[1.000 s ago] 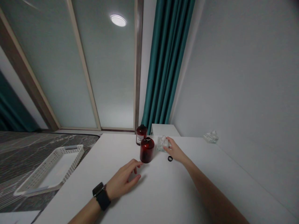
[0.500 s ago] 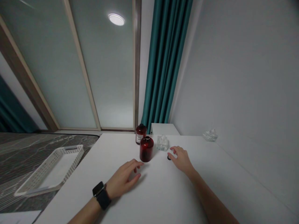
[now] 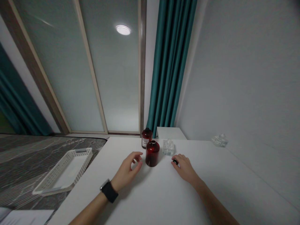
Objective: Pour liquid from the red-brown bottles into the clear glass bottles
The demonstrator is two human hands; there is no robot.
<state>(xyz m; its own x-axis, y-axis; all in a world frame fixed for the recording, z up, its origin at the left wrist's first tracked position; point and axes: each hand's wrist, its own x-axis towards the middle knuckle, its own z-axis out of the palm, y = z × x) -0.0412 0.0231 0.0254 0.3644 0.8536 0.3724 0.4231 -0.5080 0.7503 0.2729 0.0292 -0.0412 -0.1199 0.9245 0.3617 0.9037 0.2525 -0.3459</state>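
Note:
A dark red glass bottle (image 3: 152, 154) stands upright on the white table (image 3: 150, 200), its neck uncapped. Just left of it is my left hand (image 3: 127, 168), open, thumb and fingers apart and holding nothing; a black watch is on that wrist. My right hand (image 3: 184, 167) has its thumb and fingers closed around a small black bottle cap (image 3: 175, 162) at the tabletop. Behind the uncapped bottle stands a second dark red bottle (image 3: 147, 137) with a dark top and a pale label. A clear glass container (image 3: 168, 147) sits beyond my right hand.
Another clear, crumpled-looking object (image 3: 219, 140) lies at the table's far right against the wall. On the left, lower than the table, is a white perforated basket (image 3: 64, 172). A white cabinet (image 3: 172, 133) and a teal curtain (image 3: 171, 65) are behind the table.
My right fingers have closed on the black cap, which lay beside them before. My left hand has moved forward to the uncapped bottle's left side. The whole view has shifted slightly.

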